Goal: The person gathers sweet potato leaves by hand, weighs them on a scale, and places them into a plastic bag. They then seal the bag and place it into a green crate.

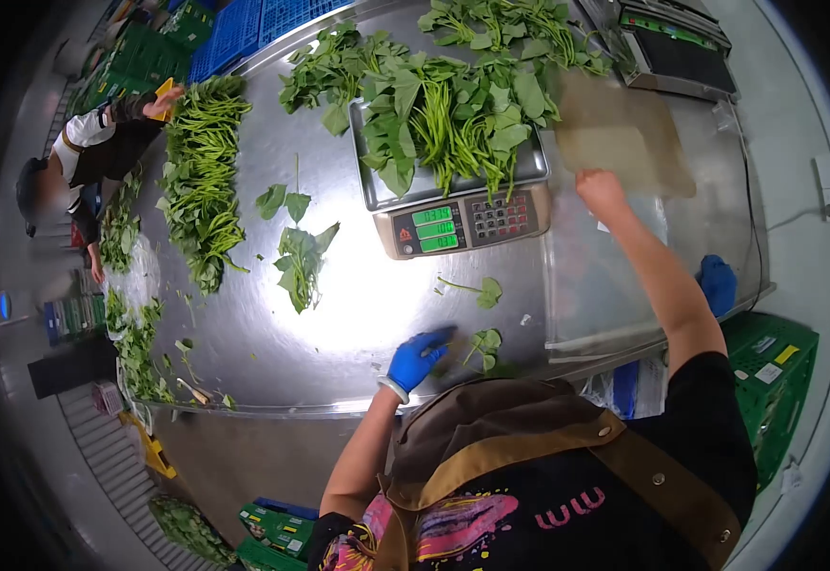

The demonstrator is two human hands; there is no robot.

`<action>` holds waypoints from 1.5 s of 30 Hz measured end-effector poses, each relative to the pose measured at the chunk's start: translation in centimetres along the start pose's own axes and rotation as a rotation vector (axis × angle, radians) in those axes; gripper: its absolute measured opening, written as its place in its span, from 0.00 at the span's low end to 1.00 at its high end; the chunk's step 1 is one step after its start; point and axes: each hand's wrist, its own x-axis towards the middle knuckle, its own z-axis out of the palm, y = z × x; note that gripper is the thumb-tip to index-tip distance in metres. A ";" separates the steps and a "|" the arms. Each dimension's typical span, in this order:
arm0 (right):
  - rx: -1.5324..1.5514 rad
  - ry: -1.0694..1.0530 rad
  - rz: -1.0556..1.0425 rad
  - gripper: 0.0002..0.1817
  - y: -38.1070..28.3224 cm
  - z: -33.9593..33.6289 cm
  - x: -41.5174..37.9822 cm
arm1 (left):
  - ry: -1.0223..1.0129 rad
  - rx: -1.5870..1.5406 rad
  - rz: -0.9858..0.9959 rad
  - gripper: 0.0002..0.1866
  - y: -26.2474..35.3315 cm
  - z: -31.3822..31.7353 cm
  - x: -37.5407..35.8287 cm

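My left hand, in a blue glove, is low over the table's near edge. Its fingers stretch to the right, apart and somewhat blurred, beside a loose leafy sprig. My bare right hand is closed at the lower left edge of a brownish sheet, above a stack of clear plastic bags; whether anything is between its fingers is hidden. Left of it, leafy green stems are heaped on the tray of a digital scale with lit green displays.
More leafy bunches line the steel table's left side, where a co-worker reaches over. A small bunch lies mid-table. A machine stands at the back right. Green crates sit by the right edge.
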 end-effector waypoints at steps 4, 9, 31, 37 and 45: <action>0.177 -0.102 -0.004 0.07 -2.0 -1.1 -4.9 | 0.284 -0.082 0.183 0.10 4.0 -2.4 3.9; 0.213 -0.447 -0.118 0.06 -7.9 -6.9 -6.8 | 0.676 -0.143 0.517 0.07 15.4 -6.6 14.0; 0.506 0.394 -0.145 0.17 -12.0 -11.7 13.0 | 0.705 -0.955 0.437 0.13 17.6 -17.6 20.6; 0.600 0.457 -0.120 0.16 -12.5 -13.8 11.3 | 1.130 -0.841 0.578 0.20 17.0 -20.1 9.2; 1.473 -0.220 -0.198 0.20 -29.7 -12.4 1.7 | 1.114 -0.745 -0.113 0.20 0.0 -6.0 -0.4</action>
